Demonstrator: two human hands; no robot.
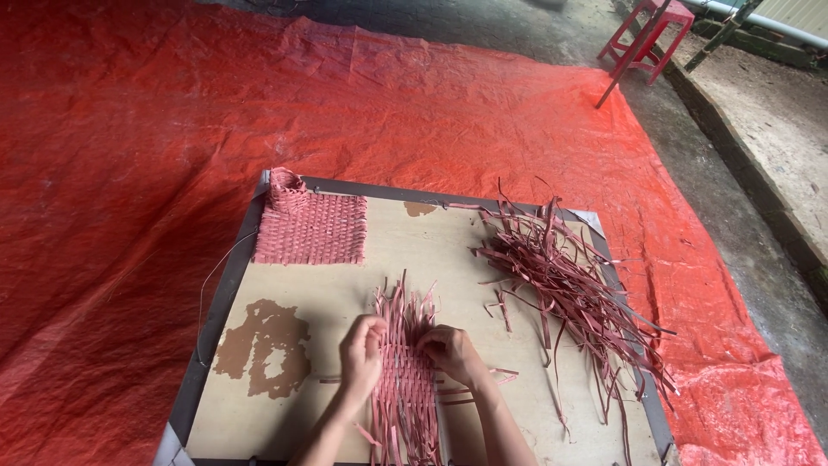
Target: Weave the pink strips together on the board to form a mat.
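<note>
Weave: half-woven pink strip mat (405, 380), near edge of board (379, 259), centre.
Left hand (361, 354): fingers curled, pinching a vertical strip.
Right hand (454, 352): fingers bent, pressing a cross strip.
Stock: loose strips (569, 293), right edge; finished mat (309, 226), far-left corner.
Risk: unsecured strip ends may slide, likely loosening the weave.

No packages, labels, signs or screens show anywhere in this view.

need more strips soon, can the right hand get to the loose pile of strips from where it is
Probably yes: the right hand rests on the weaving, and the loose strips lie on its side of the board, with only bare board and a few stray strips between.
</note>
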